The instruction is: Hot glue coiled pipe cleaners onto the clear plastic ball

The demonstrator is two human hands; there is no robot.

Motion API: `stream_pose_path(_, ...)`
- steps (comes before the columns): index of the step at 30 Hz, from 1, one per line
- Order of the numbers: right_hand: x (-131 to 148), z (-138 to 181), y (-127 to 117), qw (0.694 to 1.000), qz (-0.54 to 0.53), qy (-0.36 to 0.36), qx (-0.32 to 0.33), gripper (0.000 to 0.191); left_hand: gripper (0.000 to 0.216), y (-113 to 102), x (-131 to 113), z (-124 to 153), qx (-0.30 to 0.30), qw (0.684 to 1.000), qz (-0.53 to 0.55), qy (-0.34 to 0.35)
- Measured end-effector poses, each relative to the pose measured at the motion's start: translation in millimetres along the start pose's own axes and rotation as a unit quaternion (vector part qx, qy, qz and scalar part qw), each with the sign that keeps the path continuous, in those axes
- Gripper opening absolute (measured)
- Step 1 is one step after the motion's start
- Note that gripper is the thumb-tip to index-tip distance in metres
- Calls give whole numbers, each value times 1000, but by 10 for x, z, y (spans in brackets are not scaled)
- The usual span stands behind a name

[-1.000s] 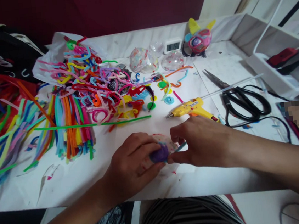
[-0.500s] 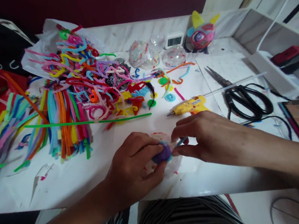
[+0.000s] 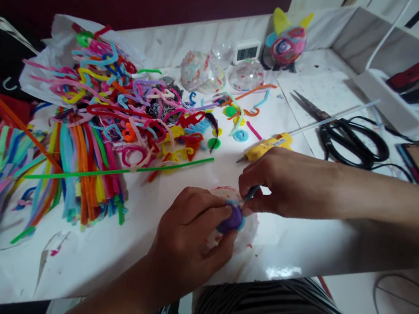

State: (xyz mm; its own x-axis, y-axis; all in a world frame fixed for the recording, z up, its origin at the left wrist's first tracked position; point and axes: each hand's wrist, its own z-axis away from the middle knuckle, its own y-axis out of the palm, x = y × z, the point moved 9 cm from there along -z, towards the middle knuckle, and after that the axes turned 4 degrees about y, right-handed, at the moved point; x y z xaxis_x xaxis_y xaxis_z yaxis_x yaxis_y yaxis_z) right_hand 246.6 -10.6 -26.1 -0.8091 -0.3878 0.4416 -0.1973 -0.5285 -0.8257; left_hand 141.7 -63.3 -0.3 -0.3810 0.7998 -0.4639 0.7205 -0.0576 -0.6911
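Observation:
My left hand [image 3: 190, 239] is closed round a purple coil of pipe cleaner [image 3: 232, 218] that sits on a clear plastic dome [image 3: 250, 230] near the table's front edge. My right hand [image 3: 283, 181] pinches a light blue pipe cleaner end [image 3: 250, 192] right beside the purple coil, and a blue rim shows round the coil. The two hands touch at the fingertips. A yellow glue gun [image 3: 266, 146] lies just behind my right hand, partly hidden by it.
A big heap of coloured pipe cleaners [image 3: 91, 134] fills the left of the white table [image 3: 103, 248], with a long green one [image 3: 121, 171] in front. Black scissors [image 3: 342, 135], clear domes [image 3: 200, 73], a small clock [image 3: 246, 52] and a finished colourful ball [image 3: 287, 44] lie behind.
Both hands stay on the purple coil; my right hand has shifted a little left and back, covering more of the glue gun. The view has tilted slightly.

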Motion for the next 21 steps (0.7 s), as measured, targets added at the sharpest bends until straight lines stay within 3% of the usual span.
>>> stream_pose_path(9, 54, -114, -24, 999, 32, 20, 31, 6, 21, 10, 5, 39, -10, 1000, 18, 9)
stream_pose_path(17, -74, -136, 31, 991, -115, -43, 45, 8, 21, 6, 6, 13, 22, 999, 19, 32)
stream_pose_path(21, -102, -102, 45, 991, -122, -44, 35, 11, 20, 24, 17, 3, 46, 998, 26, 32)
